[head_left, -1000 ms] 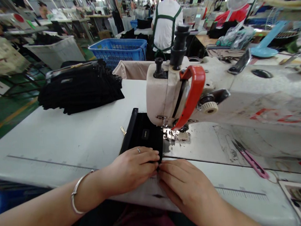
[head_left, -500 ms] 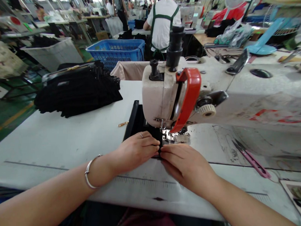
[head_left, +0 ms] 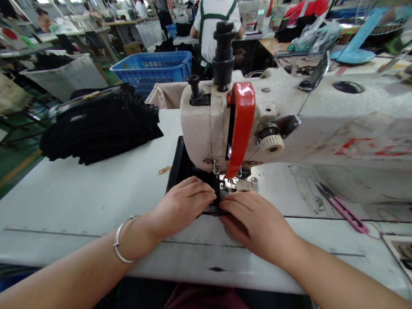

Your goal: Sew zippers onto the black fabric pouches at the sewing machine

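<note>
A black fabric piece with a raised strip along its left side lies under the head of a white sewing machine. My left hand, a ring on one finger, bears down on the fabric with its fingers bent and close together. Just right of it, my right hand holds the fabric's near right corner, fingers together and thumb low. Both sets of fingertips are just in front of the metal presser foot. The needle point cannot be made out. A gold zipper pull lies left of the fabric.
A stack of black fabric pieces lies at the table's left. Pink thread snips rest on the right. A red lever guard hangs before the machine head. Beyond the table are a blue basket and a person in a green-strapped apron.
The view has shifted slightly, so the machine appears further left. Both hands remain on the black fabric piece, close to the presser foot. The small label on the fabric is now largely hidden.
</note>
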Action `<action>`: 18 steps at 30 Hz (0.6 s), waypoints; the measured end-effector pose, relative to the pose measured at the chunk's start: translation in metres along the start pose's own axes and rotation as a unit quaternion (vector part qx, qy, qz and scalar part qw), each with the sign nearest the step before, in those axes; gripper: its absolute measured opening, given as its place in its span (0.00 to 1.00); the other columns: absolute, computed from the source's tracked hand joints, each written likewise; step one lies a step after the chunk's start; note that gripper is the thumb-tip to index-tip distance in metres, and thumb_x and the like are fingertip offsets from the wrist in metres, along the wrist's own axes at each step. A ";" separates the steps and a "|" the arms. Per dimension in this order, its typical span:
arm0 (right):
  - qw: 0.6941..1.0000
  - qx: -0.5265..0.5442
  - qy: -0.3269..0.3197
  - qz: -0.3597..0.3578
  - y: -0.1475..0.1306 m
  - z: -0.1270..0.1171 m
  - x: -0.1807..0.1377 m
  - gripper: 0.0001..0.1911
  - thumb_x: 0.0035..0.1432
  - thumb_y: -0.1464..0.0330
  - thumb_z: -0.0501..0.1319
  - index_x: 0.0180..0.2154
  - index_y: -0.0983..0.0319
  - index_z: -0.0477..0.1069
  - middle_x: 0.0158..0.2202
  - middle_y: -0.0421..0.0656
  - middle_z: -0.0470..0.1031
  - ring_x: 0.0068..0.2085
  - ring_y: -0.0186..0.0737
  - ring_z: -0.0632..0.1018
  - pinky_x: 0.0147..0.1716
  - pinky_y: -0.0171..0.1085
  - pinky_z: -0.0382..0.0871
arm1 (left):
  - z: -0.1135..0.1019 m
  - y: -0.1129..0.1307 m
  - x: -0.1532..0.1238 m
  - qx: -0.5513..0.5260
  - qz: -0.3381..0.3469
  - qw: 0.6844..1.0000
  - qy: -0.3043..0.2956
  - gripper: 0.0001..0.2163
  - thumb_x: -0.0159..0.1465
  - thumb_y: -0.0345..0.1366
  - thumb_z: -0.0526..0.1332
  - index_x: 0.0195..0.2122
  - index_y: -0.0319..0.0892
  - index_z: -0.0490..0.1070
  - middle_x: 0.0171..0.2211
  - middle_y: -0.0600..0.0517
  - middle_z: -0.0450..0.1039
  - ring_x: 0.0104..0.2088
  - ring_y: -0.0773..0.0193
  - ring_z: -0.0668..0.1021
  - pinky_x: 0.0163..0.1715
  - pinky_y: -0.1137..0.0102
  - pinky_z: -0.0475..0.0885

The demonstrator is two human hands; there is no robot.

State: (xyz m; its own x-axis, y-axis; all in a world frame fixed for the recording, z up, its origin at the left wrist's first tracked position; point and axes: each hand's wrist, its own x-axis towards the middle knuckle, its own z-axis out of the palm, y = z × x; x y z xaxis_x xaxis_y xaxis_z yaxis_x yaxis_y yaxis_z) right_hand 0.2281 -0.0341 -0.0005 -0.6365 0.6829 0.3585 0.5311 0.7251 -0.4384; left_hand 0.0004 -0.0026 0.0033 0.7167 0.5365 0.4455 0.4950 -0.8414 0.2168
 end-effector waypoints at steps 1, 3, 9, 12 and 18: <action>1.000 -0.001 -0.001 0.000 0.000 0.000 0.000 0.10 0.63 0.73 0.57 0.46 0.65 0.72 0.42 0.48 0.75 0.45 0.45 0.75 0.45 0.47 0.72 | 0.000 0.000 0.000 -0.004 0.003 1.000 -0.003 0.07 0.69 0.28 0.56 0.45 0.39 0.72 0.42 0.49 0.76 0.42 0.64 0.76 0.47 0.67 0.73; 1.000 -0.004 -0.004 -0.006 0.000 0.002 0.000 0.10 0.63 0.74 0.57 0.45 0.65 0.73 0.41 0.48 0.75 0.46 0.45 0.75 0.44 0.47 0.71 | 0.000 0.000 0.001 -0.014 0.018 1.000 -0.012 0.07 0.69 0.27 0.55 0.44 0.38 0.72 0.41 0.49 0.76 0.42 0.64 0.76 0.47 0.67 0.73; 1.000 -0.014 -0.005 0.013 0.001 0.004 0.000 0.12 0.63 0.73 0.57 0.48 0.66 0.70 0.49 0.50 0.73 0.49 0.48 0.74 0.47 0.49 0.70 | 0.001 0.000 0.001 -0.031 0.046 0.998 -0.020 0.07 0.69 0.26 0.55 0.43 0.36 0.72 0.40 0.49 0.78 0.43 0.65 0.77 0.50 0.66 0.72; 1.000 -0.020 -0.013 0.008 0.002 0.004 0.001 0.14 0.63 0.73 0.56 0.50 0.65 0.69 0.48 0.49 0.74 0.50 0.48 0.74 0.47 0.49 0.71 | 0.001 -0.002 0.001 -0.036 0.030 0.999 -0.026 0.08 0.69 0.27 0.55 0.43 0.37 0.73 0.42 0.49 0.78 0.44 0.65 0.78 0.51 0.66 0.73; 0.998 -0.052 -0.003 0.020 0.006 0.007 0.008 0.15 0.62 0.73 0.57 0.50 0.66 0.70 0.46 0.50 0.75 0.50 0.49 0.75 0.48 0.50 0.71 | 0.001 -0.013 0.007 -0.019 0.017 0.999 -0.035 0.10 0.69 0.27 0.54 0.43 0.40 0.75 0.43 0.51 0.79 0.43 0.65 0.79 0.49 0.67 0.75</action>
State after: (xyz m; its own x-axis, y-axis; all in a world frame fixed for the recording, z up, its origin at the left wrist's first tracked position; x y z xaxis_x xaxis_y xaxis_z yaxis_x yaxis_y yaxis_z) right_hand 0.2223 -0.0252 -0.0055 -0.6167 0.7108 0.3383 0.6105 0.7031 -0.3646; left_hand -0.0007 0.0127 0.0032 0.7658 0.5102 0.3915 0.4525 -0.8601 0.2356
